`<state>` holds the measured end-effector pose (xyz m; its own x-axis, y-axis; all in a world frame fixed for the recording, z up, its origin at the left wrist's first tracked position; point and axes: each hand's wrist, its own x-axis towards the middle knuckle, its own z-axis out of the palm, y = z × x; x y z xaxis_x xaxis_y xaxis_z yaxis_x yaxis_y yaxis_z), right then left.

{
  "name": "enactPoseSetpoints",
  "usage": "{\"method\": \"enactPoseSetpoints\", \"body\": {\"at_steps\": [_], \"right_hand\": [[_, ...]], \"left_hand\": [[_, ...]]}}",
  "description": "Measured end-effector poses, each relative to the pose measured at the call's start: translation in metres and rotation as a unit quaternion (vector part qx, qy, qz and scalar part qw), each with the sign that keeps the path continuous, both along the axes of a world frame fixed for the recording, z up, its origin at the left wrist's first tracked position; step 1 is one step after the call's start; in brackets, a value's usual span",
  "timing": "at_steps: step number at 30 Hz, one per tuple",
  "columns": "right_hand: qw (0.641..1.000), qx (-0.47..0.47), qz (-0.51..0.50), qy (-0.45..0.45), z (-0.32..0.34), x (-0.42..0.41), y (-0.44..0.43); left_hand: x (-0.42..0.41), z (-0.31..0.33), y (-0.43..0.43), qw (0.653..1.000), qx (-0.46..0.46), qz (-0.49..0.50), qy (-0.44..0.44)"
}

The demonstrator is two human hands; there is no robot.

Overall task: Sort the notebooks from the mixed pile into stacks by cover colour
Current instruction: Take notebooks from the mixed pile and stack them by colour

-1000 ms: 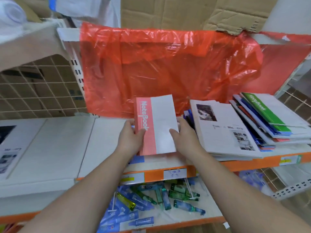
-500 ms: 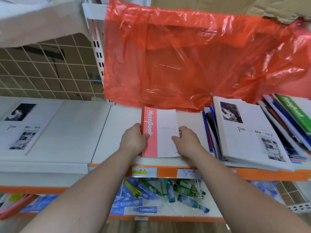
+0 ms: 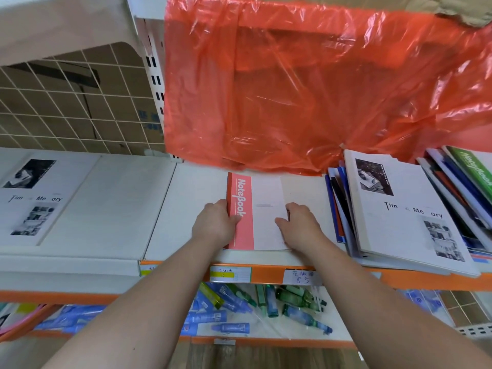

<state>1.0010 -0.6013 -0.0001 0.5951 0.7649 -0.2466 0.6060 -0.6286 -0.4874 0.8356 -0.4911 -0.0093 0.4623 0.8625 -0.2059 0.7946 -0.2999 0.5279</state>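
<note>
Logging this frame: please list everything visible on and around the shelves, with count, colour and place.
pink notebook: one, pink spine band and white cover, flat on the middle shelf, centre
mixed pile: one, mostly blue edges showing, right of the pink notebook
white notebook: one, white with black photos, on top of the mixed pile
green notebook: one, green, far right
second white notebook: one, white, far left of the shelf
plastic sheet: one, red-orange, hanging behind the shelf
wire grid: one, white, upper left
packaged tubes: many, blue and green, lower shelf
left hand: one, grips the pink notebook's spine edge
right hand: one, holds its right edge
</note>
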Motion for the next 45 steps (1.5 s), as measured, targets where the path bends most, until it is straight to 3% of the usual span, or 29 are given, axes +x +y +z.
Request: {"method": "enactPoseSetpoints", "body": {"at_steps": [23, 27, 30, 33, 37, 41, 45], "right_hand": [[1.0, -0.005, 0.001, -0.005, 0.009, -0.006, -0.006], [0.997, 0.037, 0.045, -0.044, 0.027, -0.011, -0.013], [0.986, 0.102, 0.088, -0.103, 0.055, -0.006, -0.021], [0.973, 0.129, 0.092, -0.167, 0.08, 0.016, -0.036], [0.965, 0.027, 0.067, -0.252, 0.085, 0.067, -0.072], [0.97, -0.055, 0.005, -0.237, 0.078, 0.099, -0.115], [0.973, -0.074, -0.013, -0.219, 0.074, 0.111, -0.141]], "left_hand": [[0.001, 0.007, -0.006, 0.999, 0.015, -0.011, 0.036], [0.004, 0.027, -0.015, 0.997, 0.076, 0.003, 0.026], [0.027, 0.055, -0.025, 0.987, 0.15, -0.052, -0.021], [0.068, 0.079, -0.042, 0.965, 0.198, -0.173, -0.018], [0.117, 0.094, -0.076, 0.923, 0.262, -0.279, 0.047], [0.144, 0.092, -0.102, 0.908, 0.262, -0.321, 0.063], [0.156, 0.09, -0.117, 0.909, 0.235, -0.336, 0.078]]}}
